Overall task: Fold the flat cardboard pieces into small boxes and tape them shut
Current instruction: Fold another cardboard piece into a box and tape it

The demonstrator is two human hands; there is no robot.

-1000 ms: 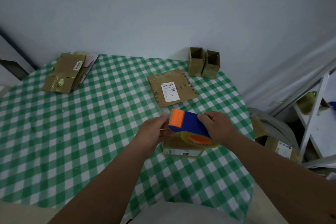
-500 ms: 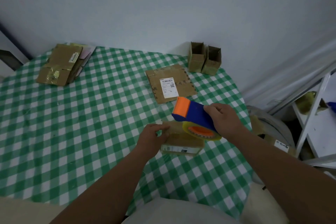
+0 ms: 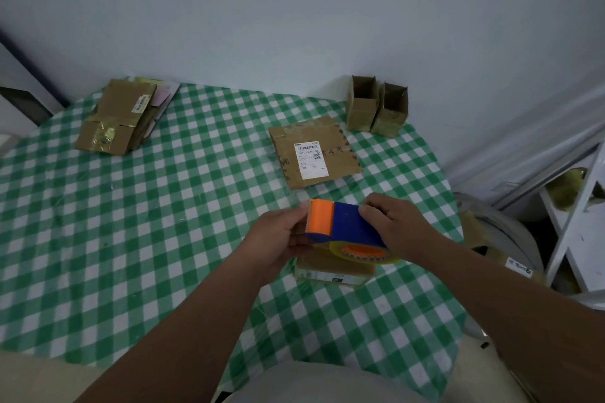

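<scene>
Holding the tape dispenser (image 3: 347,227) above the table (image 3: 131,206), you have both hands on it. Its long axis runs from upper left to lower right in the head view; the orange cutter end points left and slightly away from you, and the tape roll (image 3: 363,252) with its orange hub hangs at the lower right end, nearer you.

Your right hand (image 3: 397,226) grips the blue body from the right, fingers curled over its top and far side, so the body lies under them. Your left hand (image 3: 278,235) is at the orange end: thumb and fingers curl toward the cutter's left face and touch it there. Whether they pinch a tape end cannot be told.

Directly below the dispenser, 1 small cardboard box (image 3: 334,270) sits on the tablecloth, mostly hidden by the roll and your left hand; neither hand visibly touches it.

Beyond it lies 1 flat cardboard piece (image 3: 314,152) with a white label facing up. 2 folded boxes (image 3: 376,108) stand upright, tops open, touching each other at the table's far right edge. A stack of flat cardboard (image 3: 121,116) lies at the far left corner, well apart.
</scene>
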